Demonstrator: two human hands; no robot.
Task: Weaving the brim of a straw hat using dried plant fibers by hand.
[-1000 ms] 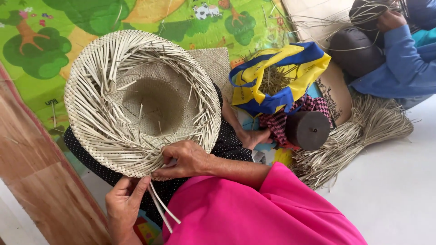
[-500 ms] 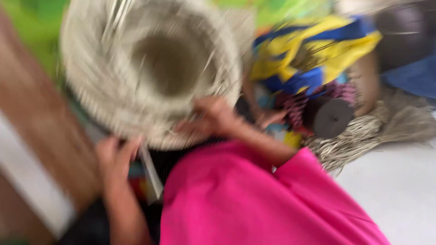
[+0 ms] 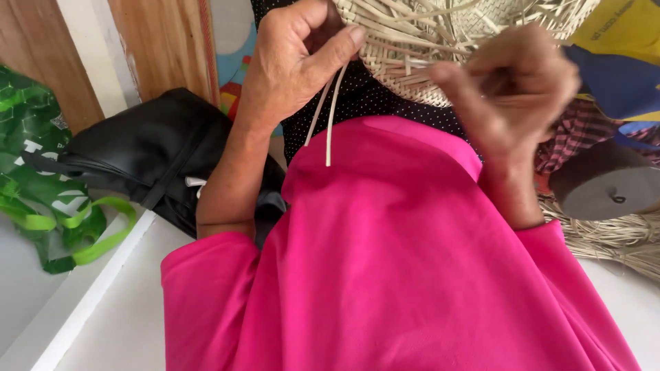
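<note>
A half-woven straw hat (image 3: 440, 41) rests on my lap at the top of the view, with loose pale strips sticking out of its brim. My left hand (image 3: 295, 58) pinches two thin straw strips (image 3: 328, 113) that hang down from the brim over my pink shirt. My right hand (image 3: 512, 86) is at the brim's near edge, fingers curled and blurred; whether it grips a strip I cannot tell.
A black bag (image 3: 148, 154) lies at my left, beside a green shopping bag (image 3: 41, 178) and a wooden panel (image 3: 165, 45). At right are a dark round block (image 3: 608, 189), a bundle of raw straw (image 3: 612, 240) and blue-and-yellow cloth (image 3: 619, 48).
The camera has dropped and swung toward my lap, so the hat is now mostly out of frame. My left hand rose to the brim and holds two strips; my right hand lifted off the brim's edge.
</note>
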